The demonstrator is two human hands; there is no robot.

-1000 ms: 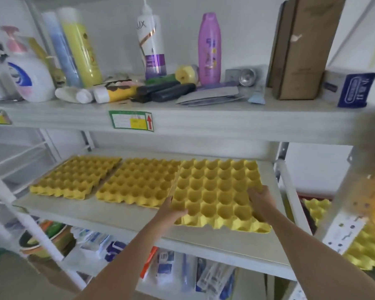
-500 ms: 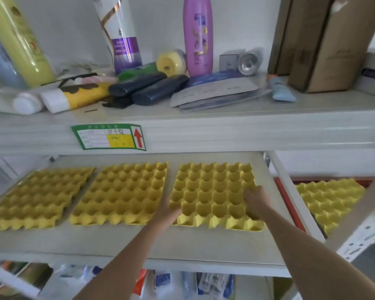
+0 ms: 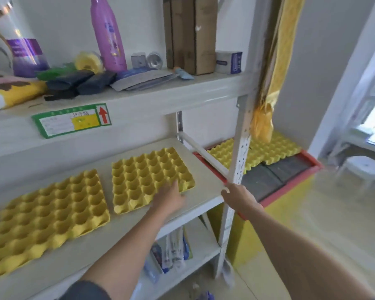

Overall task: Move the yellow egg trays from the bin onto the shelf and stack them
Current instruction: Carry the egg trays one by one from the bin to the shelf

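Observation:
Two yellow egg trays lie flat on the middle shelf (image 3: pixel 206 187): the right tray (image 3: pixel 147 178) and a left tray (image 3: pixel 50 215) beside it. My left hand (image 3: pixel 171 197) rests with fingers spread on the right tray's near right corner, not gripping it. My right hand (image 3: pixel 238 197) hovers open past the shelf's right front corner, next to the upright post, holding nothing. More yellow trays (image 3: pixel 262 151) lie in the red-rimmed bin (image 3: pixel 290 187) to the right of the shelf, partly hidden by the post.
The white perforated shelf post (image 3: pixel 236 169) stands between my right hand and the bin. The upper shelf holds a purple bottle (image 3: pixel 108 35), tubes, cardboard boxes (image 3: pixel 191 33). A yellow bag (image 3: pixel 262 124) hangs over the bin. A white stool (image 3: pixel 364 169) stands at right.
The view swung right, bringing the bin into sight. My right hand let go of the right tray and moved off the shelf toward the bin. My left hand stays on the tray.

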